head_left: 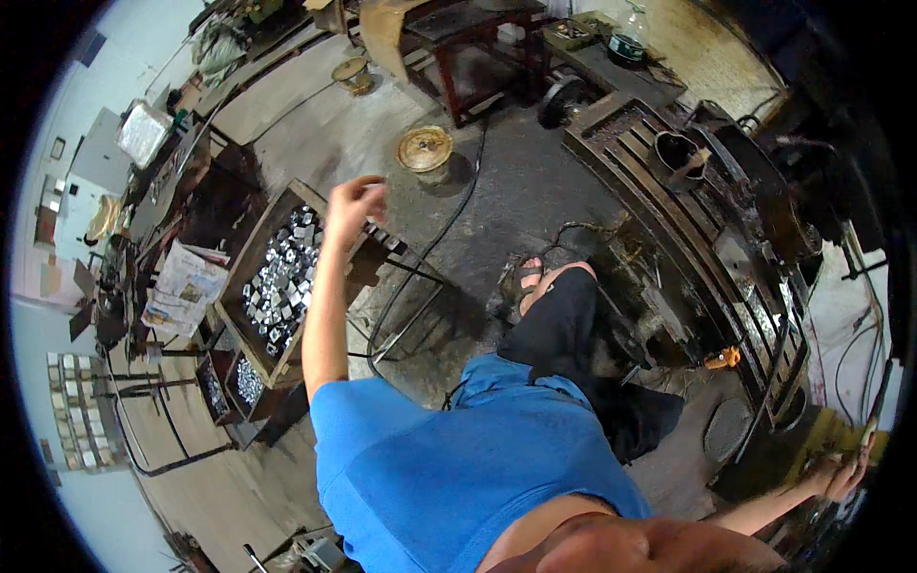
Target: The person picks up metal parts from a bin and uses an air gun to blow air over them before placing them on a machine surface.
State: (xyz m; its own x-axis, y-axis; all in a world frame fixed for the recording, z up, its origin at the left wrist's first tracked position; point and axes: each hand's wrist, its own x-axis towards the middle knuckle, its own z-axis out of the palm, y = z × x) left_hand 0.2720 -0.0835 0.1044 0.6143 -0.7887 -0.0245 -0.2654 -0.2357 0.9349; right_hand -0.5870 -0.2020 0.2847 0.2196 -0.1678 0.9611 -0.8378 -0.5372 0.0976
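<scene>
Left hand (355, 210) hovering near tray (239, 339) of metal pieces (284, 277), fingers half curling; cannot tell if holding anything. Right hand (842, 475) gripping lever (880, 396), fingers wrapping round.

- shirt (458, 454): blue, rounded neckline at the near end
- left sleeve (351, 413): same blue, short, stops above the elbow
- left hand (353, 212) and right hand (842, 476): both bare (forearms too)
- waist cloth (521, 380): blue, creased (shirt hem or separate piece, can't tell)
- trousers (554, 329): black, loose, baggy toward the right
- sandal (530, 271): far end, dark straps, open-toed
</scene>
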